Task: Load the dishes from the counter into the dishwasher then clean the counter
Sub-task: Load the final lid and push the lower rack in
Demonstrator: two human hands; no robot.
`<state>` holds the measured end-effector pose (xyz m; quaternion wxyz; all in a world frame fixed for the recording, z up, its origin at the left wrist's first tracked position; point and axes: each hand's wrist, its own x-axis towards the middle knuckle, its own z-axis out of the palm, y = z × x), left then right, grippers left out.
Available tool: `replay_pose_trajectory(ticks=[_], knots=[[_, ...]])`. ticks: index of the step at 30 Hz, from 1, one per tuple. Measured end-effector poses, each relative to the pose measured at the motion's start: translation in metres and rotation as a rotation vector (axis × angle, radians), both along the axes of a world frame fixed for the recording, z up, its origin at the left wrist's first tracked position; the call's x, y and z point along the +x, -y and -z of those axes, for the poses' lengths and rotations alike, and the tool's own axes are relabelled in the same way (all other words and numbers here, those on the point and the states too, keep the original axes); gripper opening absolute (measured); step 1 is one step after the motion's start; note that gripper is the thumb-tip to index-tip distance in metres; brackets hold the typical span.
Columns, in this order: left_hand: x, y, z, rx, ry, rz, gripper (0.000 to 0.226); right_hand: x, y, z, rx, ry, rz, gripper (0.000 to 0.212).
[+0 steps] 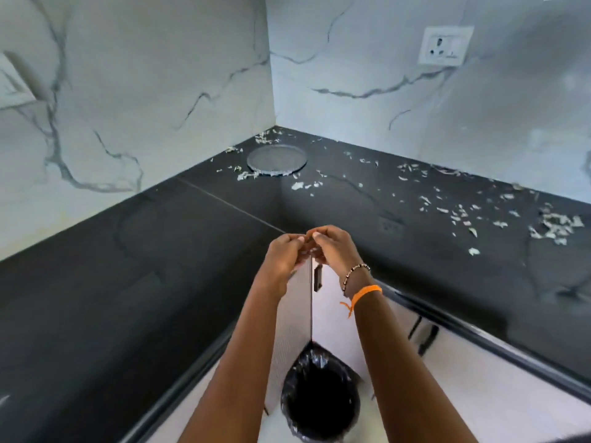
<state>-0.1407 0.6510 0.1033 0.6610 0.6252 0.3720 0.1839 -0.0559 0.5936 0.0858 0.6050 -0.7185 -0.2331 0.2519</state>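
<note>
Left hand [285,254]: fingers are curled, fingertips meet those of the other hand above the table's front edge; the grip looks closed on something very small, but I cannot tell what it is.
Right hand [331,247]: fingers also curled and pinched toward the left hand; a beaded bracelet and an orange band sit on this wrist.
Table [134,266]: a black corner counter with marble walls behind it.
Scraps [555,227]: many pale small bits lie on the right wing of the table and in the far corner, thickest at the right edge of the view.
Round lid [277,160]: a flat round lid or plate lies in the far corner, with scraps touching its rim.
Bin [320,399]: a bin with a black bag stands on the floor, just below the hands, beside an open cabinet door [295,318].
Progress: I judge the loading is mostly done, because only the round piece remains on the table; the cleaning is not finished, the left wing looks clean and the right wing does not.
Left to do: gather the scraps, remove the round piece, wipe.
Edges and room: the left wing is free for moving; the open door stands between the forearms and narrows the way down to the bin.
</note>
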Motion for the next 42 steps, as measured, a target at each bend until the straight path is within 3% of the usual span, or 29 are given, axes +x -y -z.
replay_pose_trajectory(ticks=[7, 13, 16, 20, 26, 28, 32, 36, 42], knots=[[0.069, -0.097, 0.008, -0.045, -0.044, -0.069, 0.024, 0.07, -0.089, 0.016, -0.084, -0.114, -0.074, 0.018], [0.101, -0.18, 0.018, -0.12, -0.046, -0.119, 0.022, 0.11, -0.173, 0.029, -0.179, -0.029, -0.075, 0.025], [0.114, -0.226, 0.015, -0.142, -0.02, -0.136, 0.021, 0.136, -0.23, 0.024, -0.244, 0.161, -0.124, 0.026], [0.121, -0.276, 0.026, -0.171, -0.042, -0.176, 0.021, 0.175, -0.3, 0.035, -0.475, 0.626, -0.224, 0.03], [0.124, -0.315, 0.045, -0.242, -0.065, -0.169, 0.021, 0.21, -0.368, 0.061, -0.853, 1.045, -0.437, 0.057], [0.125, -0.323, 0.048, -0.248, -0.063, -0.172, 0.021, 0.214, -0.375, 0.067, -0.918, 1.178, -0.412, 0.051], [0.124, -0.328, 0.052, -0.247, -0.055, -0.192, 0.023, 0.214, -0.381, 0.064, -0.93, 1.356, -0.342, 0.033], [0.126, -0.32, 0.047, -0.247, -0.057, -0.204, 0.022, 0.215, -0.365, 0.054, -0.942, 1.475, -0.349, 0.035], [0.129, -0.293, 0.029, -0.222, -0.004, -0.205, 0.021, 0.232, -0.316, 0.017, -0.642, 1.331, -0.12, 0.032]])
